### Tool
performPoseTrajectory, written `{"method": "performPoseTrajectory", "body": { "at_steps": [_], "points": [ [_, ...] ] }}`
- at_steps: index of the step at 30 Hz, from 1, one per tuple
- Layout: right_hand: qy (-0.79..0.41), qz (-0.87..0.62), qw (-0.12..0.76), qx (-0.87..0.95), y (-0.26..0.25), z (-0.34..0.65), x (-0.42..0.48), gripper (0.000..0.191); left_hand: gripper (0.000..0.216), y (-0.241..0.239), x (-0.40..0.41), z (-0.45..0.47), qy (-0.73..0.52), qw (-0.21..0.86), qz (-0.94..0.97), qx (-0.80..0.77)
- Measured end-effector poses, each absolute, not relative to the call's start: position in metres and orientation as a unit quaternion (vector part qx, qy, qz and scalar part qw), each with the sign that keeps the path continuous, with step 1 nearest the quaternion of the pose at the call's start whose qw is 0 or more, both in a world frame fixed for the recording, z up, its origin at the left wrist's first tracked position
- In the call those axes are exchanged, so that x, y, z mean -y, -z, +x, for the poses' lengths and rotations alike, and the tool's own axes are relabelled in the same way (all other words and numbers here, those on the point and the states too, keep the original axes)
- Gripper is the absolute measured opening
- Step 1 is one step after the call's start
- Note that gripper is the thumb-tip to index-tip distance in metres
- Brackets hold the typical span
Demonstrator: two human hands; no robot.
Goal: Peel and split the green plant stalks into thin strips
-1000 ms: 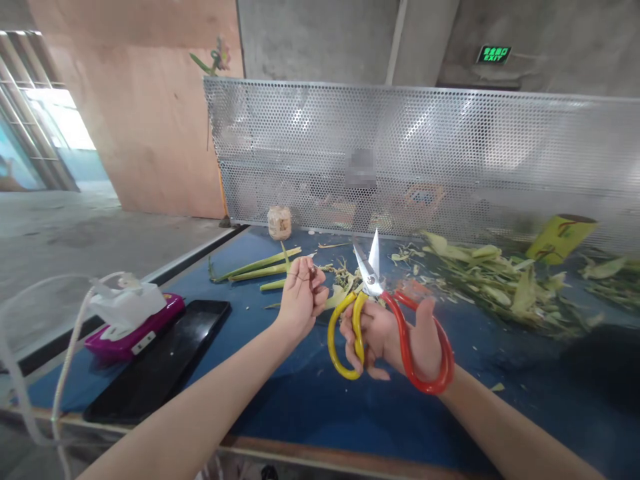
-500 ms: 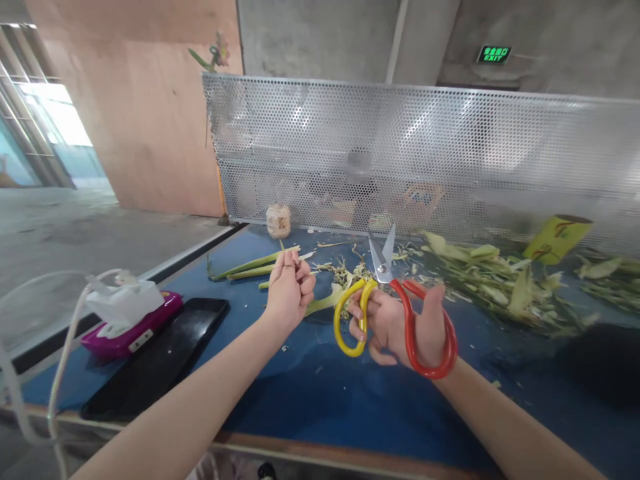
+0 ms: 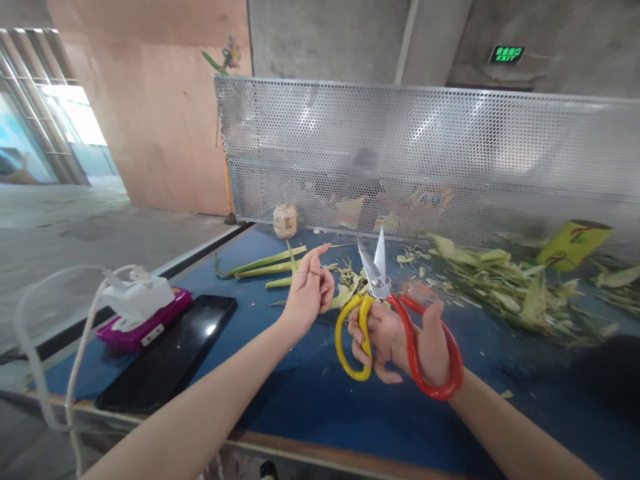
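My right hand [image 3: 395,337] holds a pair of scissors [image 3: 379,285], with one yellow and one red handle. Its fingers pass through the yellow loop and the thumb lies in the red one. The blades point up and away, spread apart. Left of the scissors, my left hand [image 3: 311,293] is partly closed above the table, one finger stretched out and the others curled. A narrow green strip [image 3: 291,255] stands up beside it; whether the fingers hold it I cannot tell. Behind that hand lie several pale green stalks [image 3: 265,264]. Plant scraps [image 3: 350,277] lie between the hands.
A heap of pale green husks [image 3: 505,283] and a yellow-green container [image 3: 573,245] are at the right. A perforated metal screen [image 3: 310,147] bounds the blue table [image 3: 300,407]. A jar-like object [image 3: 285,221], a phone [image 3: 173,353] and a purple power strip [image 3: 145,330] stand or lie left.
My left hand has turned and one finger now stretches out to the right. The green strip beside it shows more. The scissors' blades are somewhat closer together; the view has shifted slightly.
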State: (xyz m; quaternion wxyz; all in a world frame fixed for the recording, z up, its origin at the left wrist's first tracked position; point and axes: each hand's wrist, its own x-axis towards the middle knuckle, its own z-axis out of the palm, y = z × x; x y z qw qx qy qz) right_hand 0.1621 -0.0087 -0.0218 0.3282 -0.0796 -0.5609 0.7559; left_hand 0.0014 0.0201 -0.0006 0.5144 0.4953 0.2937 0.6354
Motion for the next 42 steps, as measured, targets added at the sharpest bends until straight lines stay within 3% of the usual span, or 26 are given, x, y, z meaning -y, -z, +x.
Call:
{"method": "performPoseTrajectory", "body": {
  "at_steps": [3, 10, 23, 31, 37, 42],
  "points": [
    [-0.757, -0.084, 0.319, 0.564, 0.022, 0.163, 0.011, 0.086, 0.036, -0.001, -0.017, 0.003, -0.612, 0.511, 0.516, -0.315],
    [-0.751, -0.089, 0.312, 0.575, 0.022, 0.163, 0.013, 0.086, 0.033, 0.007, -0.018, 0.005, -0.480, 0.524, 0.594, -0.377],
    [-0.759, -0.110, 0.333, 0.548, 0.022, 0.160, 0.015, 0.087, 0.035, 0.014, -0.019, 0.003, -0.467, 0.440, 0.665, -0.381],
    [-0.735, -0.124, 0.408, 0.527, 0.017, 0.165, 0.019, 0.087, 0.033, 0.012, -0.017, 0.004, -0.455, 0.435, 0.678, -0.380],
    [-0.731, -0.096, 0.359, 0.572, 0.018, 0.161, 0.017, 0.097, 0.032, 0.012, -0.014, 0.001, -0.440, 0.398, 0.709, -0.382],
    [-0.738, -0.101, 0.350, 0.568, 0.014, 0.155, 0.017, 0.098, 0.032, 0.012, -0.018, -0.002, -0.437, 0.306, 0.739, -0.411]
  ]
}}
